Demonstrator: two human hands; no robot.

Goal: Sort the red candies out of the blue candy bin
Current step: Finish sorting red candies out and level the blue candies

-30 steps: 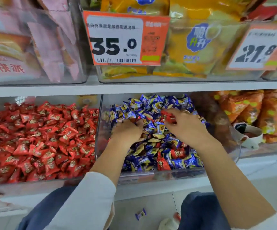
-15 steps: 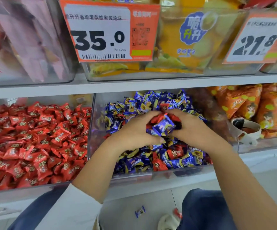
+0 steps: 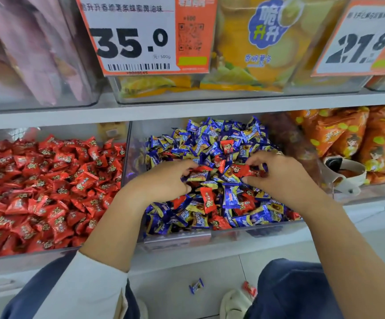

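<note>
The clear blue candy bin in the middle of the lower shelf holds a heap of blue-wrapped candies with red candies mixed in, such as one at the back and one near the front. My left hand lies on the heap with curled fingers among blue and red wrappers. My right hand pinches a red candy between thumb and fingers at the middle of the heap. To the left stands the red candy bin, full of red wrappers.
Orange snack bags fill the bin on the right, with a white scoop at its front. Price tags and yellow and pink snack packs sit on the upper shelf. A blue candy and a red candy lie on the floor.
My hands, cupped together over a lifted clump of candies half a second ago, have parted and dropped onto the heap. The right hand now pinches a red candy.
</note>
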